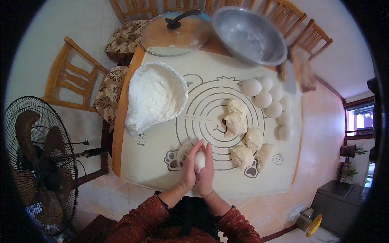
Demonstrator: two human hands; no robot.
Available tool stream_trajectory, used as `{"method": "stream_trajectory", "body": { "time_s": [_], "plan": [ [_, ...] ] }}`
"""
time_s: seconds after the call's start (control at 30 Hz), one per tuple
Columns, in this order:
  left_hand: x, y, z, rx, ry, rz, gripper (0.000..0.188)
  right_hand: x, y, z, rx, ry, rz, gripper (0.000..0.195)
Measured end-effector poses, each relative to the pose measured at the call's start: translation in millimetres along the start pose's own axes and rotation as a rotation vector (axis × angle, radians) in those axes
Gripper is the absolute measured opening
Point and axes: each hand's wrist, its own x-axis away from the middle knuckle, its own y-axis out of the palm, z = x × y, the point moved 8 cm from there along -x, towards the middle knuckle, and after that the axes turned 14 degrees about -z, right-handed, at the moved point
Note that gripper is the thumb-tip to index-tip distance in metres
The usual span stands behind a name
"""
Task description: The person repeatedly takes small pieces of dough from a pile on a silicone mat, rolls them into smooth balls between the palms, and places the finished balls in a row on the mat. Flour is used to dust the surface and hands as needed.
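Note:
Between my two palms sits a smooth ball of dough (200, 161). My left hand (189, 165) cups it from the left and my right hand (208, 170) from the right, fingers pointing away from me. Both rest low over the near part of a cream pastry mat (152, 161) printed with a bear and rings. A dusting of flour (189, 148) lies by my left fingers. To the right are torn dough pieces (237, 123), one cut chunk (241, 156) nearest my right hand. Farther right, several round dough balls (263, 99) stand grouped together. The ball's underside is hidden.
A floury container (133, 100) of flour stands on the mat's left side. Along the table's far edge are a glass lid (188, 39) with a black handle and a big metal bowl (243, 33). Wooden chairs (73, 77) surround the table; a black fan (41, 164) stands left.

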Motion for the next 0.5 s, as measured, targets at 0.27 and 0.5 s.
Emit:
{"method": "stream_trajectory", "body": {
  "time_s": [0.27, 0.5],
  "plan": [
    [20.5, -4.0, -6.6, 0.009, 0.167, 0.022, 0.076, -16.2, -8.5, -11.8, 0.039, 0.025, 0.064, 0.064],
    [-2.8, 3.4, 1.8, 0.032, 0.112, -0.024, 0.084, 1.3, -0.4, -1.3, 0.139, -0.017, 0.044, 0.086]
  ]
}}
